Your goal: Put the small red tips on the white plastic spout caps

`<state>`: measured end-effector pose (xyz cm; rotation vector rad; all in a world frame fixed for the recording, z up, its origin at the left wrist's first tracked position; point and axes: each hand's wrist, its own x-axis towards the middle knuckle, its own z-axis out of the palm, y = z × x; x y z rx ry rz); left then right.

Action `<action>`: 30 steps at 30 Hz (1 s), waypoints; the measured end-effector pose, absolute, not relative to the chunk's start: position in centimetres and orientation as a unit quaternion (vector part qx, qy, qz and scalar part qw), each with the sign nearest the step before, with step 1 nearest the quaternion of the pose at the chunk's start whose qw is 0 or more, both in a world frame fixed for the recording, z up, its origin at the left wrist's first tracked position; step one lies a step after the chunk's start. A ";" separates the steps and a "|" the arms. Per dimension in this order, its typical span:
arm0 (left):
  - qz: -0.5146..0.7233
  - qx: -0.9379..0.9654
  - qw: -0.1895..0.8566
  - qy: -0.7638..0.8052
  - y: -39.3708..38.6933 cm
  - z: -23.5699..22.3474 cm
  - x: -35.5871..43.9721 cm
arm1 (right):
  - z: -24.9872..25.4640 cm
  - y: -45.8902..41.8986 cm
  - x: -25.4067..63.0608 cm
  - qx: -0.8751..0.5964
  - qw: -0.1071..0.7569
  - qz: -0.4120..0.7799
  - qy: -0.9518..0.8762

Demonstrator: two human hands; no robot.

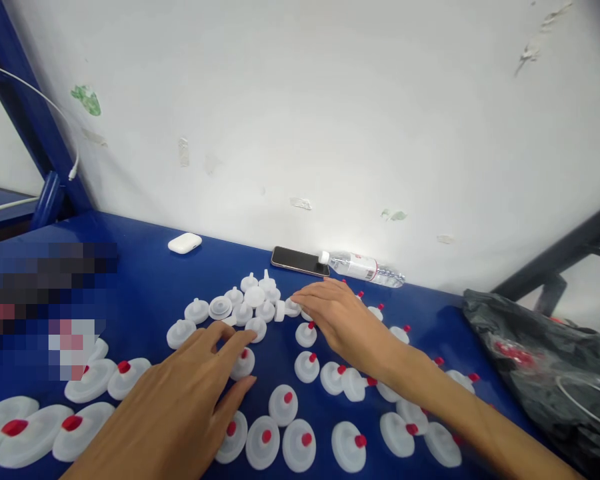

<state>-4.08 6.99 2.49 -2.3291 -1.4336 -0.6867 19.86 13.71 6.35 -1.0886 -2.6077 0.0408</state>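
Observation:
Many white plastic caps lie on the blue table (145,287). Several caps near the front carry red tips (283,404). A cluster of plain white caps (254,298) sits farther back. My left hand (190,393) reaches forward with fingers stretched out, its fingertips over a red-tipped cap (243,363) near the plain ones. My right hand (340,320) lies flat, fingers extended toward the left, its fingertips touching a plain white cap (291,307). Neither hand holds anything that I can see.
A white earbud case (185,243), a dark phone (300,261) and a lying water bottle (363,267) rest along the white wall. A black plastic bag (540,360) with red parts sits at the right. Blue frame bars and a white cable stand at the left.

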 end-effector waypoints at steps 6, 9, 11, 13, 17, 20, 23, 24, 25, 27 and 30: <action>-0.215 -0.823 0.083 -0.519 6.8 2.7 -4.7 | 7.5 13.9 19.8 -0.393 0.230 0.026 -0.890; -0.265 -0.793 0.066 -0.545 6.7 3.6 -4.3 | 8.4 13.4 19.5 -0.408 0.274 0.032 -0.870; -0.296 -0.777 0.056 -0.552 6.6 4.3 -3.9 | 9.2 12.6 19.2 -0.414 0.299 0.064 -0.858; -0.313 -0.776 0.049 -0.545 6.4 4.7 -3.7 | 10.0 11.5 18.6 -0.411 0.324 0.151 -0.838; -0.352 -0.802 0.041 -0.480 5.9 4.9 -3.5 | 11.5 9.3 17.4 -0.363 0.352 0.327 -0.798; -0.400 -0.801 0.059 -0.441 5.9 5.1 -3.5 | 12.3 8.9 17.5 -0.357 0.354 0.317 -0.804; -0.401 -0.787 0.064 -0.465 6.0 5.2 -3.3 | 12.6 9.9 18.9 -0.453 0.284 0.150 -0.832; -0.391 -0.783 0.059 -0.480 6.1 5.2 -3.2 | 12.4 10.5 19.5 -0.493 0.229 0.086 -0.835; -0.387 -0.777 0.054 -0.493 6.1 5.1 -3.2 | 12.2 11.1 20.2 -0.527 0.169 0.032 -0.832; -0.390 -0.770 0.040 -0.504 6.1 5.0 -3.0 | 11.3 12.2 21.1 -0.553 0.086 0.006 -0.829; -0.399 -0.766 0.025 -0.503 6.0 4.9 -3.0 | 9.9 13.2 21.5 -0.543 0.047 0.032 -0.838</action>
